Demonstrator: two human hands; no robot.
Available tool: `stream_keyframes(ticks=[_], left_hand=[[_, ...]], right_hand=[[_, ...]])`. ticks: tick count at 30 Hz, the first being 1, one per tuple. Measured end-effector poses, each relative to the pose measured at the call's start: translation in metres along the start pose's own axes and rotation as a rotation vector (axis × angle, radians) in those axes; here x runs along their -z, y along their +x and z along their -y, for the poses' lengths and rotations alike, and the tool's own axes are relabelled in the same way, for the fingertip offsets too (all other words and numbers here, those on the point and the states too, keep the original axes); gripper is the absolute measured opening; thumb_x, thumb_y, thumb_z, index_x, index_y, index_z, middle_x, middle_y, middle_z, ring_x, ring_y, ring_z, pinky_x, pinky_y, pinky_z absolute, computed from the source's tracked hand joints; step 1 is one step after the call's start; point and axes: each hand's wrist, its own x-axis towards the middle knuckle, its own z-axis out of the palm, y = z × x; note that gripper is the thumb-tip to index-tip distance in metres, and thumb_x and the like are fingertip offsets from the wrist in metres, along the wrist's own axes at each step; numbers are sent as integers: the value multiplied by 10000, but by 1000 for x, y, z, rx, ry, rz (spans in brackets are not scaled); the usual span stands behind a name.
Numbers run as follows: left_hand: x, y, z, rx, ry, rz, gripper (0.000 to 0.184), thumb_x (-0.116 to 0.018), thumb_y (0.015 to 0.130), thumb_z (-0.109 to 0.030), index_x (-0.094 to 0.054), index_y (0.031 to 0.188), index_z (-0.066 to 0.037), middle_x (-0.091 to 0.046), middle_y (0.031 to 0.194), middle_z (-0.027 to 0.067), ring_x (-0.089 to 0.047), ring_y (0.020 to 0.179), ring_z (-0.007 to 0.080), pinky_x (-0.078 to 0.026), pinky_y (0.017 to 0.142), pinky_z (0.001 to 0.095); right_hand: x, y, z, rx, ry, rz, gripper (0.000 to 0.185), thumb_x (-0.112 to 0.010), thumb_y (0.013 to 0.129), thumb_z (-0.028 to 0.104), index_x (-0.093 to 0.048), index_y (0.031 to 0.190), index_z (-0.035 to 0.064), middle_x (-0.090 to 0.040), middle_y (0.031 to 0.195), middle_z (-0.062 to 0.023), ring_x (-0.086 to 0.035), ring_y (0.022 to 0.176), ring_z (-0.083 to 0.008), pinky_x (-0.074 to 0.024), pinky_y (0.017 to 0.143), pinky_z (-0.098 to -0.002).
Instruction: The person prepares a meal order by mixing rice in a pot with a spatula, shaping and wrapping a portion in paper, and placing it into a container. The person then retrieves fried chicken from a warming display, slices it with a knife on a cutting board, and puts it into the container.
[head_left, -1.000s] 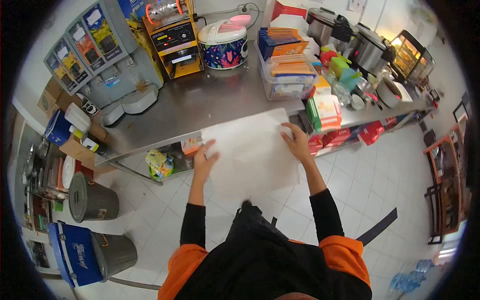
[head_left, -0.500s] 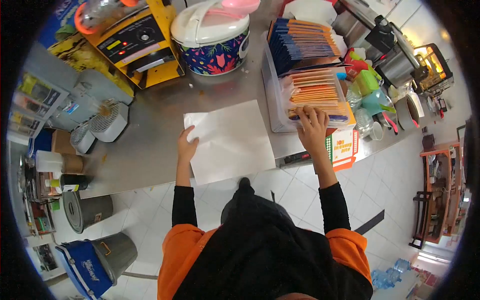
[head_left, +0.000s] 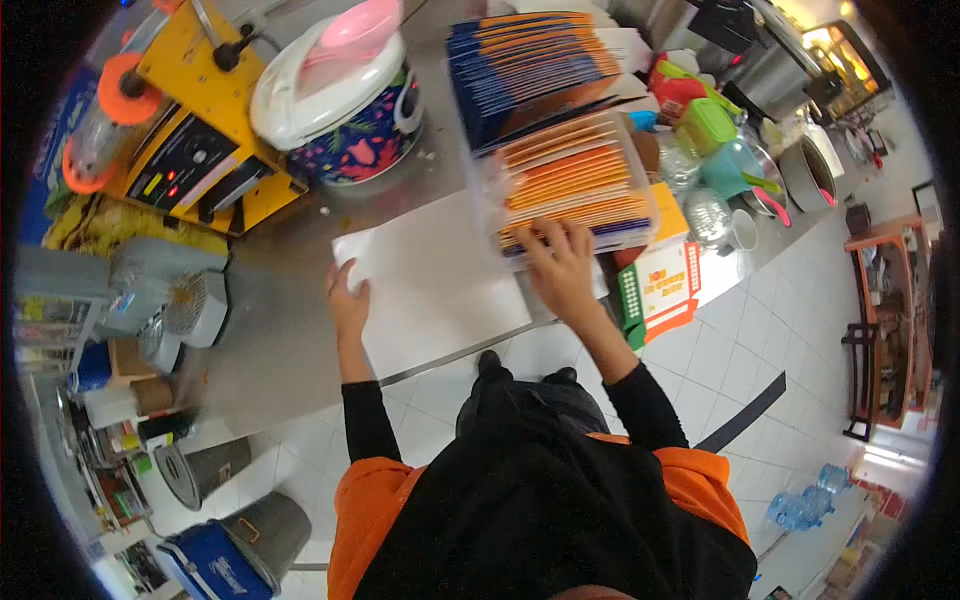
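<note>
Lowered since a second ago, a large white rectangular paper sheet [head_left: 440,285] is now lying on the grey metal counter [head_left: 270,365], near a clear plastic bin [head_left: 484,208] of orange and blue packets [head_left: 575,175]. White floor tiles [head_left: 740,335] are showing beyond the front edge. Both hands were holding the sheet earlier; now the right hand [head_left: 562,268] is touching the front packets, its grip too hidden to tell. The left hand [head_left: 347,300] is resting at the sheet's left edge, its pinch unclear. The paper is looking smooth and nearly flat.
</note>
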Motion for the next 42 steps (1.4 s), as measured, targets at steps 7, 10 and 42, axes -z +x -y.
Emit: stream_keyframes(ticks=[7, 10, 42], left_hand=[[15, -32, -155, -206, -119, -697, 310, -544, 801, -156, -464, 1065, -16, -465, 1120, 124, -415, 1074, 233, -308, 909, 360], [-16, -47, -269, -341, -193, -796, 222, -530, 810, -96, -476, 1003, 1, -481, 1072, 122, -459, 1006, 228, -343, 854, 351], [-652, -32, -996, -349, -447, 712, 397, -472, 796, -336, -384, 1037, -32, -534, 894, 266, -528, 839, 401, -414, 701, 463]], right_hand=[[63, -45, -49, 73, 142, -29, 453, -555, 682, 147, -481, 1129, 127, -420, 1145, -113, -382, 1078, -292, -318, 900, -434], [130, -97, -100, -30, 218, -105, 502, -629, 619, 108, -499, 1103, 132, -446, 1123, -97, -417, 1031, -282, -350, 867, -404], [408, -181, -826, -730, 253, -598, 82, -544, 744, -23, -550, 824, -5, -551, 743, -54, -511, 664, -104, -412, 622, -224]])
